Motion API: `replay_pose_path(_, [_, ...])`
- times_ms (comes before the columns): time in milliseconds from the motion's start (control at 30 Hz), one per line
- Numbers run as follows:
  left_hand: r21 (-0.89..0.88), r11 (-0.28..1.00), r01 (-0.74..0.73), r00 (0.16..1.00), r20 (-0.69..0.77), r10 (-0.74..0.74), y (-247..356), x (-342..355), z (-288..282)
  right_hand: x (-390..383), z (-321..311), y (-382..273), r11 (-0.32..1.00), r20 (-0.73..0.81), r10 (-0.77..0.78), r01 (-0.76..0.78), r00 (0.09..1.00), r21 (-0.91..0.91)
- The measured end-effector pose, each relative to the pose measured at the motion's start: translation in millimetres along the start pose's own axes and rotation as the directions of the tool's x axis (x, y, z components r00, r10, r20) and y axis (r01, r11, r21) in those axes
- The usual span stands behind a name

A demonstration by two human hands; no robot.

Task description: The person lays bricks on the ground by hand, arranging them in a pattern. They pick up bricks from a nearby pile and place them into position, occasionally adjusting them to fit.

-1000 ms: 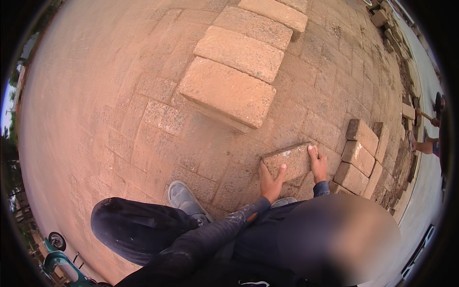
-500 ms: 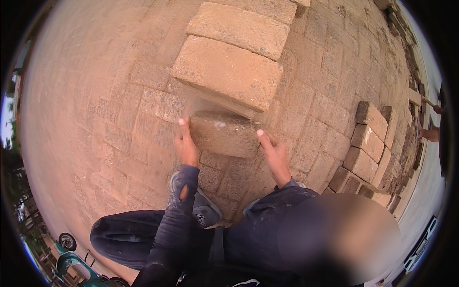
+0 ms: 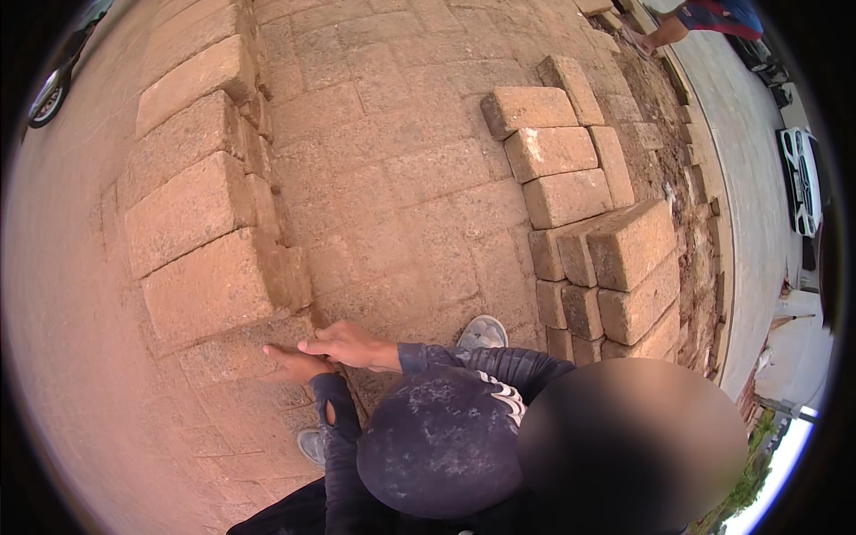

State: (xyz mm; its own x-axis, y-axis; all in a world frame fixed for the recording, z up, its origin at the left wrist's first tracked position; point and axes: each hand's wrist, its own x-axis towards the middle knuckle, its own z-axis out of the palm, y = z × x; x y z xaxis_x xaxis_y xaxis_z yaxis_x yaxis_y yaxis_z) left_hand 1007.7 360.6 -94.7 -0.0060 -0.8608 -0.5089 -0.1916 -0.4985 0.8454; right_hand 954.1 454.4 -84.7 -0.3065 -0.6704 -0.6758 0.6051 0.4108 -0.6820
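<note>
My left hand (image 3: 301, 364) is low beside the near end of a row of brown concrete paving blocks, its fingers stretched out. Just above and right of it, my right hand (image 3: 355, 346) reaches leftward with fingers extended, the two hands overlapping. Neither appears to hold anything. Left of the fingertips a dusty block surface (image 3: 227, 352) shows at the foot of the row; whether it is a loose block or part of the paving, I cannot tell. The nearest upper block (image 3: 209, 290) of the row sits above it, over a lower layer (image 3: 290, 272).
A second stack of paving blocks (image 3: 633, 245) stands to the right, near a strip of bare soil (image 3: 655, 147). Paved ground (image 3: 392, 196) lies between stack and row. Another person's leg (image 3: 664, 37) shows at the far right. A white car (image 3: 800, 183) and a motorcycle wheel (image 3: 49, 98) are farther off.
The view has swung right, so the row now appears at left. My hands were apart at both ends of a block; now they are close together, off that grip.
</note>
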Motion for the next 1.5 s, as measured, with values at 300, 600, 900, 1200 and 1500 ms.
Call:
replay_pose_path(300, [0.282,0.914,-0.293,0.939,-0.097,0.331,-15,29,-12,-35,-204,-101,0.952,-0.339,-0.257,0.178,0.905,-0.248])
replay_pose_path(600, [0.358,0.899,-0.253,0.903,-0.245,0.352,-7,33,4,-116,-486,-80,0.875,-0.915,-0.176,-0.483,-0.363,0.023])
replay_pose_path(900, [0.510,0.814,-0.279,0.865,-0.236,0.444,-25,44,-4,-105,-522,-80,0.824,-0.889,-0.113,-0.541,-0.443,0.166])
replay_pose_path(1200, [0.581,0.765,-0.278,0.779,-0.329,0.533,-37,69,-19,-33,-410,-114,0.769,-0.892,-0.437,-0.561,-0.114,-0.305])
replay_pose_path(1500, [0.397,0.888,-0.233,0.889,-0.284,0.360,-73,7,-37,-4,-201,-87,0.502,-0.602,-0.721,-0.340,0.343,-0.795])
